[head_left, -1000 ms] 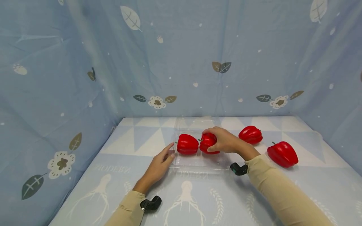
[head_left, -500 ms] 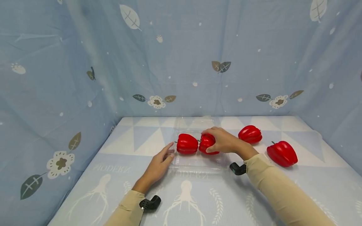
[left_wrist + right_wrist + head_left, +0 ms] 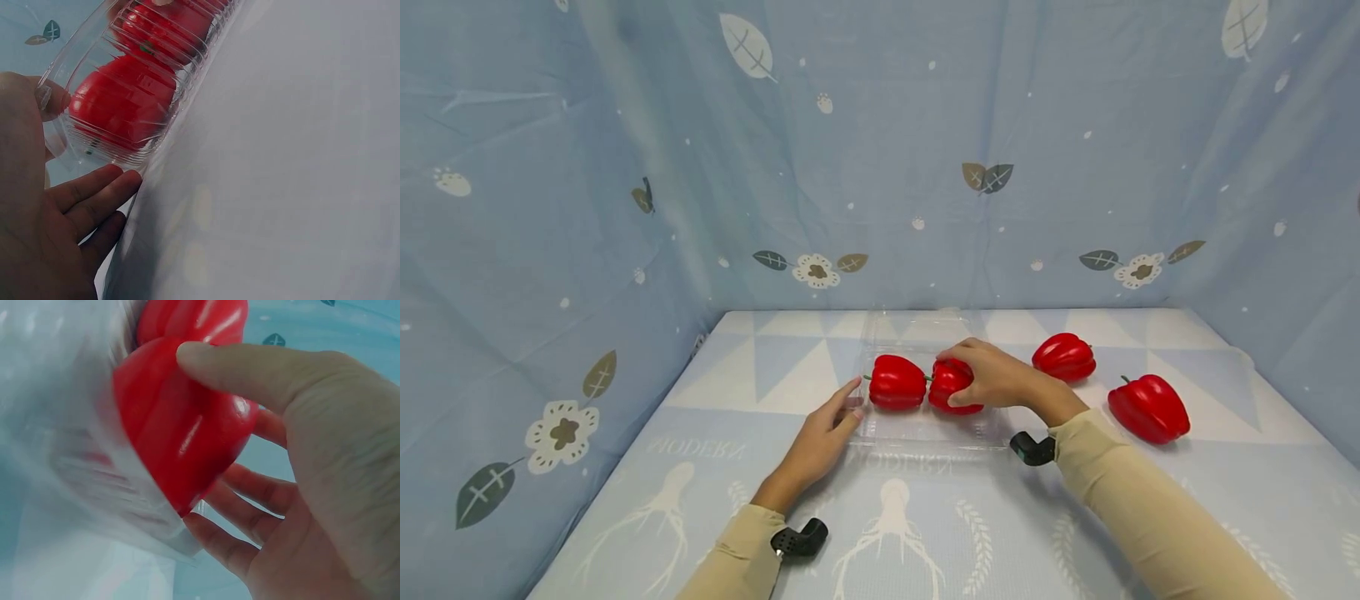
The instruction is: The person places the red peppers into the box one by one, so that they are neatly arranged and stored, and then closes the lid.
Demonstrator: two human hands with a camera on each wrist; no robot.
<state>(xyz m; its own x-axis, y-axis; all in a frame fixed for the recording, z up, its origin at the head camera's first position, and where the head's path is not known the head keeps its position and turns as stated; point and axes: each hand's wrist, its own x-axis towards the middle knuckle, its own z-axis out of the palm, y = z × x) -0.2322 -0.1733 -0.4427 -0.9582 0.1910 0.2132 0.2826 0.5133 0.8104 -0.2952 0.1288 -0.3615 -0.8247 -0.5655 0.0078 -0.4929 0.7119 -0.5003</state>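
Note:
A clear plastic clamshell container (image 3: 917,432) lies on the table with its lid (image 3: 917,327) folded back. One red bell pepper (image 3: 897,383) rests on its side in the container's left half. Next to it, my right hand (image 3: 1000,371) grips a second red bell pepper (image 3: 953,390), thumb on the near side and fingers around the far side. In the right wrist view this held pepper (image 3: 187,425) sits against the container's end wall. At the container's left end, my left hand (image 3: 820,442) touches the wall with fingers mostly straight; its fingers (image 3: 100,197) lie outside the plastic.
Two more red bell peppers lie right of the container, one farther back (image 3: 1064,358) and one nearer (image 3: 1150,408). A pale blue patterned cloth (image 3: 715,492) covers the table. Blue curtains (image 3: 910,150) rise behind it and along the sides.
The pepper in my right hand shifts and tilts very slightly in the container's right half. My left hand stays at the left end.

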